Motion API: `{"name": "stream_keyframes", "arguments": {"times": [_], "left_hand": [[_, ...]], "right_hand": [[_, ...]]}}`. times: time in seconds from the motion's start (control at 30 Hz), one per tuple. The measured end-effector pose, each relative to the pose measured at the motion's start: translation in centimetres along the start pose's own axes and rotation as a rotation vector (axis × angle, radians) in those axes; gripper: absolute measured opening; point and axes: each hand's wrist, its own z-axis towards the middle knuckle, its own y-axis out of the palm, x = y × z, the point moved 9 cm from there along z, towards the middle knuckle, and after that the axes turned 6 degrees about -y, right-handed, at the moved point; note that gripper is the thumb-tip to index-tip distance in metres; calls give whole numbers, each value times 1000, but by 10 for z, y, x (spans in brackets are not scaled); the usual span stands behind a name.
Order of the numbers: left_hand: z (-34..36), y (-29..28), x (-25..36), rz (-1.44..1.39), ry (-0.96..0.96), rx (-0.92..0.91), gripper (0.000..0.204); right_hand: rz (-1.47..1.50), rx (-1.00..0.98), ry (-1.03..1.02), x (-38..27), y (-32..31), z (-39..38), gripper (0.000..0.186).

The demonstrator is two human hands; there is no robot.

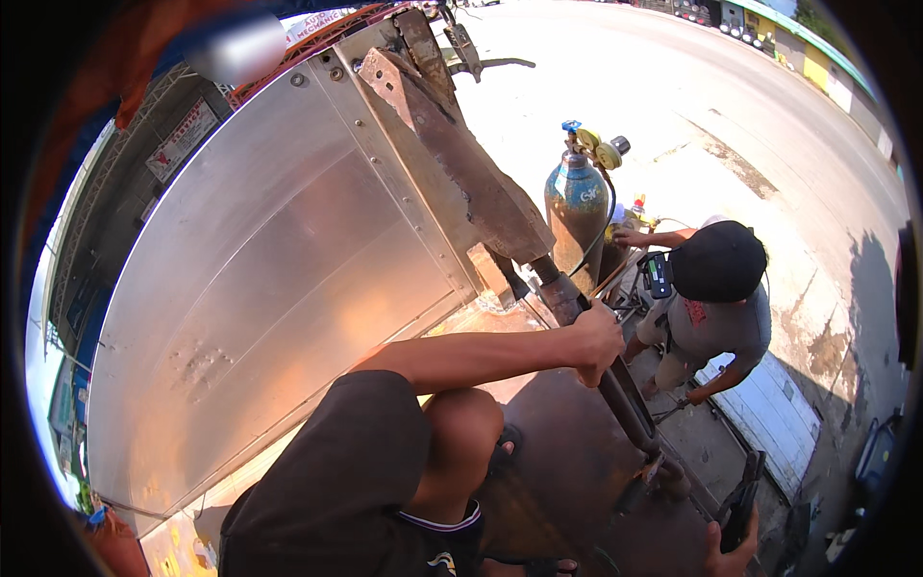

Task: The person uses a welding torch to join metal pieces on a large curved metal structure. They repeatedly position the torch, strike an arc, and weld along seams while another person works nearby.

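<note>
My left hand (598,344) is wrapped round a dark steel tube (625,409) that slants down to the right. The tube's upper end meets a rusty, heavy steel bracket (457,163) along the edge of a large shiny metal panel (279,279). At its lower end the tube comes to a rusty joint (659,471). At the lower right, my right hand (735,550) is closed round a long black object (742,495), perhaps a hand tool, whose kind I cannot make out. My right fingers are partly cut off by the picture's dark rim.
Below the tube, a co-worker in a black cap (719,262) crouches, one hand near the gas fittings. A blue, rusty gas cylinder (577,197) with gauges stands beside them. A white panel (764,413) lies on the ground. My sandalled foot (505,442) rests on brown sheet metal (558,452).
</note>
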Motion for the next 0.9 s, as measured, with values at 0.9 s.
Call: {"name": "stream_keyframes", "arguments": {"times": [0.9], "left_hand": [[-15, -12, 0, -10, 39, 109, 45]], "right_hand": [[511, 116, -453, -131, 28, 22, 107]]}}
